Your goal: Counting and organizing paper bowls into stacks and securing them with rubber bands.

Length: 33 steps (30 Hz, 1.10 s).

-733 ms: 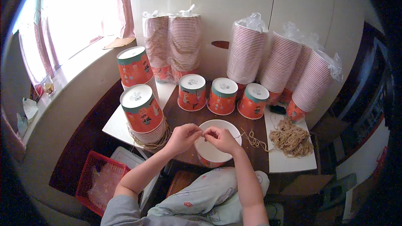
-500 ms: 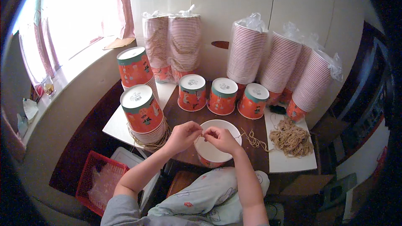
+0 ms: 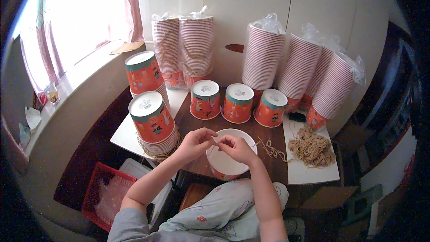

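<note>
While hovering over the open paper bucket point(image 3: 226, 163), left hand point(image 3: 195, 142) and right hand point(image 3: 238, 148) are both pinching what looks like thin twine point(image 3: 215, 144) between fingertips.

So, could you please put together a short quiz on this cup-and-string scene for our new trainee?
1. True or false: both hands meet over the open white paper bucket.
2. How many upside-down orange cups stand in the row behind the bucket? A) two B) three C) five
3. On which side of the person does the heap of twine lie?

Key:
1. True: left hand and right hand pinch a thin string above it.
2. B.
3. The right side, on the white board.
</note>
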Tool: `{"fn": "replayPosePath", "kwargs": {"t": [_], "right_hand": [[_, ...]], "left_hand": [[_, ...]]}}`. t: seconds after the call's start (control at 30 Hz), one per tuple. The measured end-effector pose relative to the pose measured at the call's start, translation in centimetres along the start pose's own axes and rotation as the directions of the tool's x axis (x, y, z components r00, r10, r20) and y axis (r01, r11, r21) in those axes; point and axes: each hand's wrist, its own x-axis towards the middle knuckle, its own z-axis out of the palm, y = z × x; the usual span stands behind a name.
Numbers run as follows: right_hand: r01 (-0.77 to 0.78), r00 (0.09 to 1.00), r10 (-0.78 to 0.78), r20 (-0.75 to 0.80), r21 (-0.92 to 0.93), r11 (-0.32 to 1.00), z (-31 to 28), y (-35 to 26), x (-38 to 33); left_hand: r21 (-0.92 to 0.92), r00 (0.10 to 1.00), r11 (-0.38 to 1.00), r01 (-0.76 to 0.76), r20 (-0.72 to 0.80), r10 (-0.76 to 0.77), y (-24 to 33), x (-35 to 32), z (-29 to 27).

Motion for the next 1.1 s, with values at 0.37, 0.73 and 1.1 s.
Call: {"fn": "replayPosePath", "kwargs": {"t": [0.37,0.73,1.1], "right_hand": [[-0.028,1.000,0.028,-0.011,-0.004,1.000,0.1,-0.1,0.0],[0.018,1.000,-0.020,-0.010,-0.101,0.995,-0.1,0.5,0.1],[0.208,0.976,-0.214,-0.030,-0.140,0.968,0.5,0.2,-0.2]], "left_hand": [[0.016,1.000,1.000,0.000,0.029,0.000,0.1,-0.1,-0.1],[0.120,0.998,0.993,-0.008,-0.059,0.015,-1.6,0.4,-0.5],[0.156,0.994,0.987,-0.035,-0.100,0.052,-2.7,0.5,-0.4]]}}
